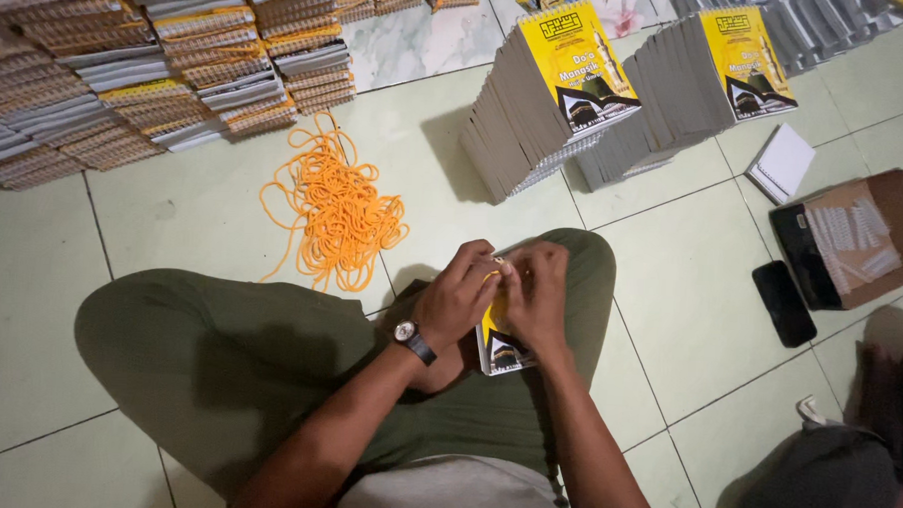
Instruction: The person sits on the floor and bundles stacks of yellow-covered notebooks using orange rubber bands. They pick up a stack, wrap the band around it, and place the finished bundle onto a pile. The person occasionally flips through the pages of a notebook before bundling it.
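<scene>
Over the lap, left hand (457, 296) and right hand (536, 292) meet at the top edge of a small yellow spiral-bound booklet (498, 346) resting on the crossed legs; fingers (491, 270) of both pressed together, pinching at its binding. Tangle of orange cord (338, 210) lies on the floor tiles (670, 292) just ahead, near stacked booklets (537, 107). Black phone (783, 303) sits well apart, beside a cardboard box (857, 233).
</scene>
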